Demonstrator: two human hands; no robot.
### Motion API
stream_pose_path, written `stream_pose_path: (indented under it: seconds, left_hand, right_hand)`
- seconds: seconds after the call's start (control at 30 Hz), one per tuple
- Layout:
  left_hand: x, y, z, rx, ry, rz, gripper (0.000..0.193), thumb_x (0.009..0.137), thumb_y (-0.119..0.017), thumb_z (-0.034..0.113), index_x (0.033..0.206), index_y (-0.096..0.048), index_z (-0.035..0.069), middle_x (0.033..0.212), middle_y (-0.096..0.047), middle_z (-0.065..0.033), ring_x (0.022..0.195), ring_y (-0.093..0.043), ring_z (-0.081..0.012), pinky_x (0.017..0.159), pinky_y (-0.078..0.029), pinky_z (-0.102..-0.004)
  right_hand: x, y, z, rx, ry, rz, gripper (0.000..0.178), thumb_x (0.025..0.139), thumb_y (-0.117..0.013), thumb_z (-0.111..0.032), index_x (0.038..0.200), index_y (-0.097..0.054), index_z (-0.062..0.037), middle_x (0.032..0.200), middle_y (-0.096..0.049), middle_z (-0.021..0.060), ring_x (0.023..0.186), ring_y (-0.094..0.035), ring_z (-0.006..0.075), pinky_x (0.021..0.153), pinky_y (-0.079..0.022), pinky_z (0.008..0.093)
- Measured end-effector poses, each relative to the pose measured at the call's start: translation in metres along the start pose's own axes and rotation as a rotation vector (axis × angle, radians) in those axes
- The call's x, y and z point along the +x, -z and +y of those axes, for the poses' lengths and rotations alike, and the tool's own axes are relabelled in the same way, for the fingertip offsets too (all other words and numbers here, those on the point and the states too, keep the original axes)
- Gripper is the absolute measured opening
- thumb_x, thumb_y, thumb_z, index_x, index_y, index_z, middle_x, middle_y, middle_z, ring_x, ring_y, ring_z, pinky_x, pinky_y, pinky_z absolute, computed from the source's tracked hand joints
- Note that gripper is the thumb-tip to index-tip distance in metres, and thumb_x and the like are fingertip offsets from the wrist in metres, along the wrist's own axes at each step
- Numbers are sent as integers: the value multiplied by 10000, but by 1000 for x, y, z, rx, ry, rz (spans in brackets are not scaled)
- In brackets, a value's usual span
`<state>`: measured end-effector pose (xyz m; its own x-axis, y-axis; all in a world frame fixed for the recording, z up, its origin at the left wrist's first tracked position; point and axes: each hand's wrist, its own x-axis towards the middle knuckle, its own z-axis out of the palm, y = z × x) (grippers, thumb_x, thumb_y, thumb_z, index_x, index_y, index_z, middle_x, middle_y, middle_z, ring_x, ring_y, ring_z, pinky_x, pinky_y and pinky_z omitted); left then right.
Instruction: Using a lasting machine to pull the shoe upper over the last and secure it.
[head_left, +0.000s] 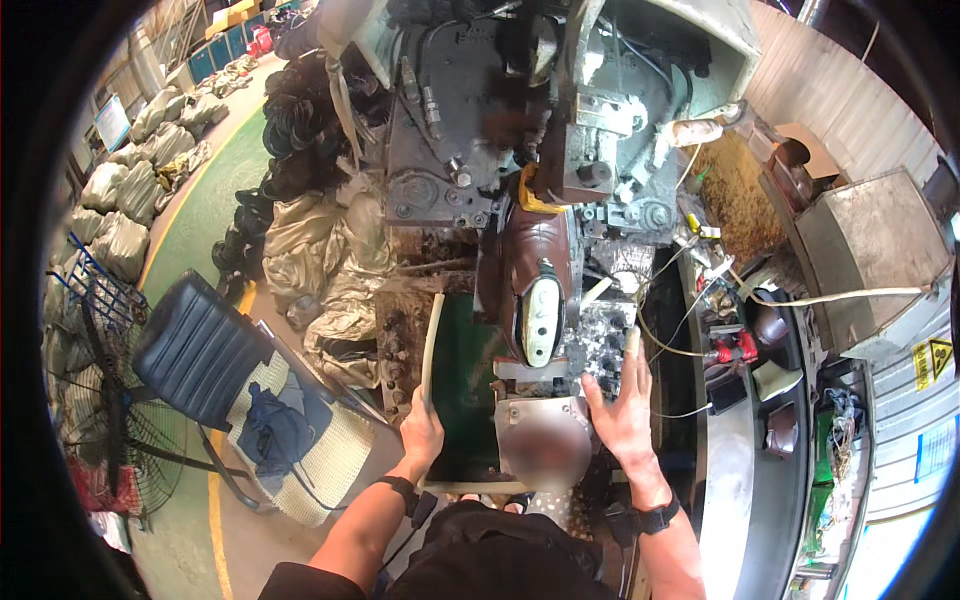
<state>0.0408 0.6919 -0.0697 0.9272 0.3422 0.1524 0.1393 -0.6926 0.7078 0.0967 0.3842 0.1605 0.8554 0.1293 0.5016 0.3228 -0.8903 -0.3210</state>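
My left hand [422,432] curls around the lower end of a pale lever [431,345] left of the brown shoe [538,280]. My right hand [622,405] lies spread and flat on the gritty machine bed [600,345], just right of the shoe, which sits sole-up, clamped in the grey machine [520,130]. I judge steady lever pressure and fingers kept off the shoe's clamp matter most. Room is tight: loose cables [690,350] crowd right of the shoe, and a padded chair [200,350] stands well to its left.
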Motion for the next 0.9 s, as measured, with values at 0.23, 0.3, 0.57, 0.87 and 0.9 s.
stream_pose_path:
  seconds: [0.23, 0.3, 0.57, 0.87, 0.9]
  left_hand:
    - [-3, 9, 13, -39, 51, -35, 461, 965, -514, 89, 1413, -413, 131, 934, -674, -290, 847, -649, -511, 739, -502, -607]
    - [-3, 10, 13, -66, 27, -18, 465, 958, -519, 82, 1410, -420, 125, 978, -676, -281, 875, -650, -507, 749, -511, -592]
    - [2, 27, 23, -122, -43, 71, 648, 935, -683, 208, 1483, -373, 57, 1324, -606, -211, 1193, -600, -416, 1029, -461, -490]
    - [57, 87, 128, -930, 58, -77, 247, 1024, -621, 184, 1128, -697, -28, 944, -753, -80, 867, -690, -119, 825, -544, -275]
    - [61, 87, 137, -932, 47, -85, 247, 1024, -621, 184, 1128, -697, -28, 944, -753, -80, 867, -690, -119, 825, -544, -275]
  right_hand:
    - [72, -7, -81, 620, -164, -352, 1272, 799, -856, -269, 1579, 96, 54, 1652, -10, 321, 1540, -140, 419, 1245, -212, 418]
    - [76, -23, -92, 471, -171, -250, 1290, 773, -879, -247, 1579, 80, 59, 1650, -49, 319, 1537, -154, 417, 1249, -208, 415]
    - [66, -58, -95, 396, -156, -63, 1208, 768, -828, -56, 1580, 60, 58, 1645, -80, 313, 1515, -193, 457, 1223, -269, 410]
    - [62, -60, -91, 334, -79, 37, 1165, 782, -802, -51, 1587, 33, 68, 1618, -189, 331, 1486, -298, 411, 1216, -264, 402]
    - [62, -51, -91, 329, -83, 49, 1165, 782, -802, -51, 1587, 33, 68, 1618, -189, 331, 1486, -298, 411, 1216, -264, 402]
